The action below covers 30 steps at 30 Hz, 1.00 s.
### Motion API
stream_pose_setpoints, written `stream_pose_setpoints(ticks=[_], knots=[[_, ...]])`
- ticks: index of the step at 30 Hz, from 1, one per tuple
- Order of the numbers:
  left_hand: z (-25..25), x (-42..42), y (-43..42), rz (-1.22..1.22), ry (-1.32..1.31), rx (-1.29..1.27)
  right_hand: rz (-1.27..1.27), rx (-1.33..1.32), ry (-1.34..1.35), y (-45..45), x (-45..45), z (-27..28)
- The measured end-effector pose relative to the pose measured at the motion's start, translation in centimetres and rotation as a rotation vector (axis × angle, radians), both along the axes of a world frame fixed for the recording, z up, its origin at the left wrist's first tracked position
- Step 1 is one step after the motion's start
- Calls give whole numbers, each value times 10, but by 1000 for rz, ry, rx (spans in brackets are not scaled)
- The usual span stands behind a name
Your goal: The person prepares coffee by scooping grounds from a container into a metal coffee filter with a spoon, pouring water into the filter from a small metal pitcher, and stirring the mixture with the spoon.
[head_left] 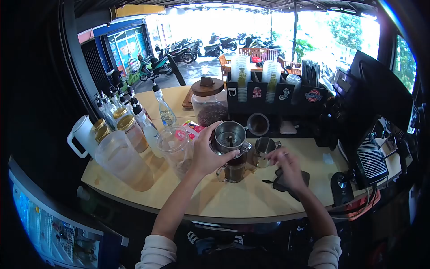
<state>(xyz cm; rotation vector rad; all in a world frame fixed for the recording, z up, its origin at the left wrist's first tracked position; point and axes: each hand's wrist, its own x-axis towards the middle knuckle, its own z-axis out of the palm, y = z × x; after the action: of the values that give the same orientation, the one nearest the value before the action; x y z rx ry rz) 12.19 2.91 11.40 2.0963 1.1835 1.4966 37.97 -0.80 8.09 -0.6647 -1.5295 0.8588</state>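
My left hand (210, 154) is wrapped round a round metal cup (230, 134) with something dark and upright inside it. This cup sits over a glass mug (234, 172) that holds a dark liquid. My right hand (285, 162) is closed beside a small metal pitcher (264, 150), near its handle; blur hides what its fingers hold, if anything. Below the right hand, a dark flat mat or cloth (291, 183) lies on the wooden counter (197, 201).
Left are a clear plastic jug (123, 159), a plastic tub (174, 150), a white pitcher (82, 136), lidded jars and pump bottles. A lidded glass jar (209, 103) and a black cup rack (257, 96) stand behind. An espresso machine (371, 157) is at right.
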Motion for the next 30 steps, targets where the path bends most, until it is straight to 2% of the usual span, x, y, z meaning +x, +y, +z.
stream_pose_setpoints(ticks=[2, 3, 5, 13, 15, 19, 28, 30], knots=[[2, 2, 0, 2, -24, 34, 0, -114, -199, -4, -1, -18], [2, 2, 0, -1, -22, 34, -4, -114, -197, -6, -2, -23], [3, 3, -1, 9, -29, 11, -82, 50, -470, -9, -3, -32], [0, 5, 0, 20, -22, -16, -21, 139, -534, -11, -7, -57], [-1, 5, 0, 17, -28, -11, 28, 62, -627, -14, -7, -56], [-3, 5, -1, -5, -33, -34, 51, -11, -638, -13, -5, -71], [-10, 5, -5, -82, -78, -44, 75, 263, -719, -4, 1, -62], [-11, 5, -5, -90, -86, -52, 9, -19, -616, -5, 4, -44]])
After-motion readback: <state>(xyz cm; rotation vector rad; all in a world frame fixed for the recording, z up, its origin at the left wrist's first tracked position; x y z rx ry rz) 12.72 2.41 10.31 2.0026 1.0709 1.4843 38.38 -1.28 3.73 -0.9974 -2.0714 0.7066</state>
